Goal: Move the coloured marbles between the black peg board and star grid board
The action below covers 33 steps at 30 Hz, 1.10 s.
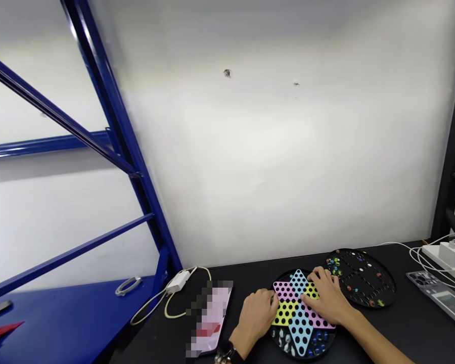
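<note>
A star-shaped Chinese checkers board (300, 323) in pink, yellow and blue, full of dark holes, sits on a round black tray (284, 353). White marbles (287, 339) and blue marbles (319, 344) show in the tray's near compartments. My left hand (257, 312), a dark band on its wrist, is curled on the board's left edge, its fingertips partly hidden. Across the board's right side lies my right hand (329, 297), thumb on the surface and fingers bent over the far right edge. Both hands grip the board.
A second round black tray (367, 278) with scattered marbles stands behind on the right. Left of my hands lie a phone (214, 316) and a white adapter (178, 281) with cable. Another phone (440, 298) and a power strip (445, 258) are at right. A blue metal frame (136, 167) rises at left.
</note>
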Available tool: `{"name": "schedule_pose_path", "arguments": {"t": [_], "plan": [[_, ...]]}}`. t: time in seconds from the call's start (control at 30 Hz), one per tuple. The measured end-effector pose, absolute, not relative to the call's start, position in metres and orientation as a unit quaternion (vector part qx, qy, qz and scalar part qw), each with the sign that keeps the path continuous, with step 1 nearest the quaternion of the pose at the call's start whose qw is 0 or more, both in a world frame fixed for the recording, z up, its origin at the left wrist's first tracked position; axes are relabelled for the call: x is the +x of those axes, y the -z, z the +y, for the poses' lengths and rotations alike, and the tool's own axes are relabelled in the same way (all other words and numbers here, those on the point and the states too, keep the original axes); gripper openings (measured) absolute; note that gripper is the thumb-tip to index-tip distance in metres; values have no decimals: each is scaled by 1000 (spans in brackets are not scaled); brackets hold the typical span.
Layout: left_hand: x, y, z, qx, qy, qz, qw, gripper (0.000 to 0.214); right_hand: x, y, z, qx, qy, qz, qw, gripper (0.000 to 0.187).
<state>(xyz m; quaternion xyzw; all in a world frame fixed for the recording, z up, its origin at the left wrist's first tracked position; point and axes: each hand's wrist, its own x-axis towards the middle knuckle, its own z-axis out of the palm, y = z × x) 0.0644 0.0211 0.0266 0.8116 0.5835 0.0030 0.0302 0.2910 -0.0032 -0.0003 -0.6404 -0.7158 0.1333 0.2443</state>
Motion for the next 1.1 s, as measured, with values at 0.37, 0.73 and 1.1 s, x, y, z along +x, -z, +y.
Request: {"name": "schedule_pose_path", "arguments": {"t": [0.37, 0.73, 1.1], "plan": [[59, -19, 25, 841, -38, 539, 30, 42, 291, -3, -5, -642, -139, -715, 241, 34], [57, -19, 26, 836, -38, 544, 61, 51, 291, 6, -2, -642, -120, -713, 255, 32], [57, -21, 28, 826, -54, 559, 48, 50, 291, 2, -2, -643, -129, -711, 253, 33]]}}
